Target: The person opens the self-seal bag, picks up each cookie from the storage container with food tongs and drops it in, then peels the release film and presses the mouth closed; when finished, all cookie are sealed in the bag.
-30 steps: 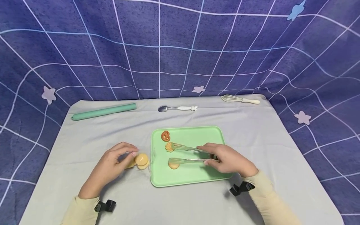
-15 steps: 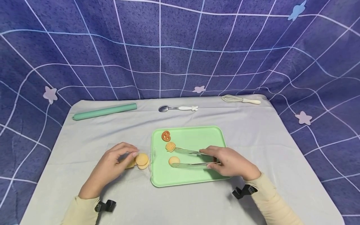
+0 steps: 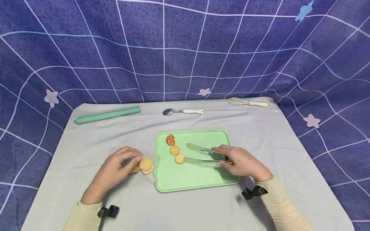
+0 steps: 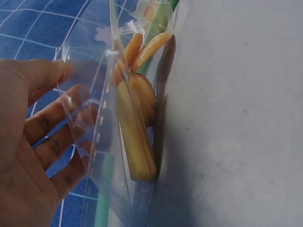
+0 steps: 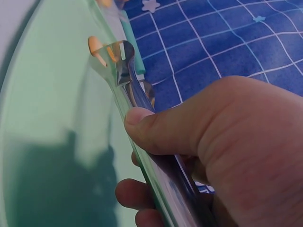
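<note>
In the head view my right hand [image 3: 241, 162] holds a pair of metal tongs [image 3: 202, 161] over the green tray [image 3: 199, 184], their two arms spread apart. The lower arm's tip is at the edge of a round cookie [image 3: 180, 158]. That cookie lies against a swirl cookie [image 3: 174, 150], below a small pretzel [image 3: 170, 140]. Beside the tray, my left hand [image 3: 117, 165] pinches a clear plastic bag [image 4: 102, 127] between thumb and fingers. Several cookies [image 3: 145, 163] are inside it, along with a yellowish stick-like piece [image 4: 135, 132] seen in the left wrist view.
Along the back of the table lie a green rolling-pin-like stick [image 3: 107, 115], a spoon with a white handle [image 3: 182, 111] and a whisk [image 3: 247, 102]. A blue gridded cloth [image 3: 173, 57] hangs behind the grey-white tablecloth [image 3: 185, 211].
The round cookie has moved up the tray against the swirl cookie. My right hand and the tongs have shifted right and slightly up. My left hand has stayed put.
</note>
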`<move>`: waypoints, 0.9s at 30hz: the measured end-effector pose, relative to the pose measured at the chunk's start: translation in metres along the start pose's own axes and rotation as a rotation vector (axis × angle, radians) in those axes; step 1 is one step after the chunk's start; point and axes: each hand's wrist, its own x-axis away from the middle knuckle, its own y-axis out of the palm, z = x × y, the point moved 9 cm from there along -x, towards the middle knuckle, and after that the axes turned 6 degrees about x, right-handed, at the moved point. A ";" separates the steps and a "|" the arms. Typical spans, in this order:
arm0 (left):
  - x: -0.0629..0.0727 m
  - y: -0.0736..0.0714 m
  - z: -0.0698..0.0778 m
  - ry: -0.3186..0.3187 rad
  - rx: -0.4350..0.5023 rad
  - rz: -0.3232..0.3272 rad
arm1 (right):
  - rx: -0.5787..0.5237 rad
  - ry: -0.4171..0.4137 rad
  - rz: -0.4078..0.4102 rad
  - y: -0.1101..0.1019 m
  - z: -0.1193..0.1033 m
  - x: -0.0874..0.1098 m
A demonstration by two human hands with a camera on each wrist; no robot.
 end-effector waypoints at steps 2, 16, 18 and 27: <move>0.000 0.000 0.000 -0.003 -0.002 -0.002 | 0.006 0.014 0.004 -0.001 0.002 0.000; 0.002 0.001 0.000 -0.002 0.000 -0.004 | -0.013 0.014 0.008 -0.003 0.000 -0.001; 0.001 0.001 0.001 -0.002 -0.004 -0.005 | -0.026 0.000 -0.001 0.001 -0.003 -0.002; 0.001 0.002 0.001 -0.011 -0.012 -0.009 | -0.018 -0.063 0.002 0.006 -0.018 -0.010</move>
